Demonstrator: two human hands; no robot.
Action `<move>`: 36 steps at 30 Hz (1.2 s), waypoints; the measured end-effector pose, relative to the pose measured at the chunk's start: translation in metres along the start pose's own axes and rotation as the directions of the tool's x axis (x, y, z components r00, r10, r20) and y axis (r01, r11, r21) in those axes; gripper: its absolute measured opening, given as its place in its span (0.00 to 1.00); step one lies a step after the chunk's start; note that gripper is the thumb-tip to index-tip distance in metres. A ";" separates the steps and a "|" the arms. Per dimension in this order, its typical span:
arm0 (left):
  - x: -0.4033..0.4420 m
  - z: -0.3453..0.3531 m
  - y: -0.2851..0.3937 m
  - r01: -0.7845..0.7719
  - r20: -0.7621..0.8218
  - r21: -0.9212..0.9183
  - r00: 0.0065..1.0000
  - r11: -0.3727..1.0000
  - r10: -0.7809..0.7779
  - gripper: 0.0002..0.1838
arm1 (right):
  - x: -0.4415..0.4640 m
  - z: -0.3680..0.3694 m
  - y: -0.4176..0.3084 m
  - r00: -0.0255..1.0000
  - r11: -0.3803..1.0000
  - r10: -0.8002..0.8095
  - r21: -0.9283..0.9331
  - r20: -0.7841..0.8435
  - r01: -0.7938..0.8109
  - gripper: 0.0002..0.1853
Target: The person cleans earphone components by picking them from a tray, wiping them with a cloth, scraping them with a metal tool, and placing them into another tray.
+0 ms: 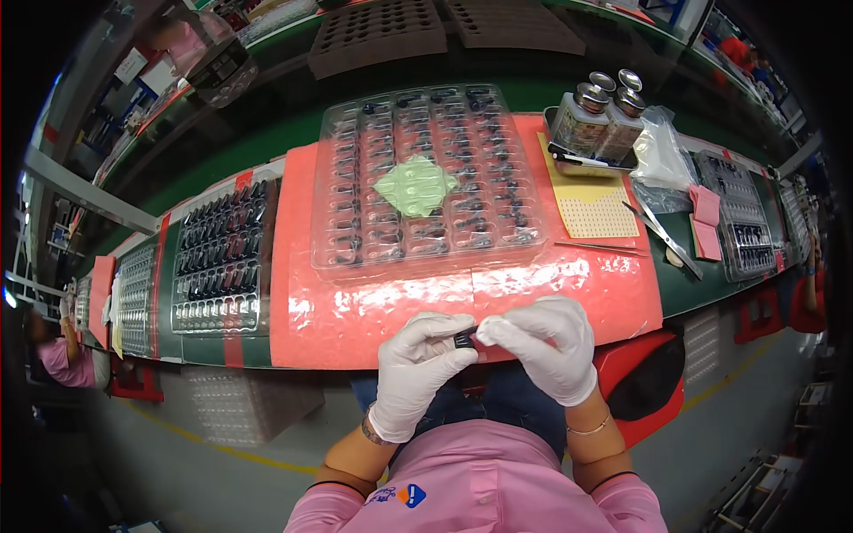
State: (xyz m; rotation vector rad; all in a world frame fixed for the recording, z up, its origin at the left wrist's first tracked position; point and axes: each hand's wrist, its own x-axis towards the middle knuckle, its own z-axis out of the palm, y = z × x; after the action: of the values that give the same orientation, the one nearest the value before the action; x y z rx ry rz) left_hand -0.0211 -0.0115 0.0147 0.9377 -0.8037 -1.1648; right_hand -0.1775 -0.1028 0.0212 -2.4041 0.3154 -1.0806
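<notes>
A small black part is pinched between the thumb and fingers of my gloved left hand, near the front edge of the pink mat. My gloved right hand is closed beside it, its fingertips at the part's right end; whatever they pinch is too small to make out. Beyond both hands lies a clear plastic tray with rows of dark parts in its pockets. A pale green piece of paper rests on the middle of that tray.
Two metal-capped bottles stand in a holder at the back right, beside a yellow dotted sheet, tweezers and scissors. Another filled tray is at left. A person in pink is at far left.
</notes>
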 end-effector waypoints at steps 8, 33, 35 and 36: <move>-0.002 0.005 0.001 -0.004 -0.046 -0.044 0.999 0.999 0.002 0.16 | -0.002 0.010 -0.016 0.629 0.655 0.709 0.631 -0.320 -0.417 0.05; -0.002 0.000 -0.016 0.145 0.061 -0.200 0.989 0.969 -0.135 0.16 | 0.005 0.002 -0.026 0.701 0.187 0.666 0.853 0.254 -0.486 0.05; -0.004 0.001 -0.017 0.123 0.066 -0.177 0.991 0.976 -0.113 0.16 | 0.005 0.005 -0.026 0.639 0.101 0.712 0.857 0.293 -0.505 0.05; -0.004 0.001 -0.018 0.138 0.058 -0.187 0.990 0.973 -0.130 0.16 | 0.005 0.006 -0.027 0.638 0.096 0.710 0.857 0.297 -0.507 0.05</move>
State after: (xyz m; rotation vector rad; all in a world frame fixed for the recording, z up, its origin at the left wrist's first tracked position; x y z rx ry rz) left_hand -0.0301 -0.0098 -0.0011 0.8184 -0.6592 -1.3598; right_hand -0.1692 -0.0795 0.0346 -0.9281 0.5652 -0.7216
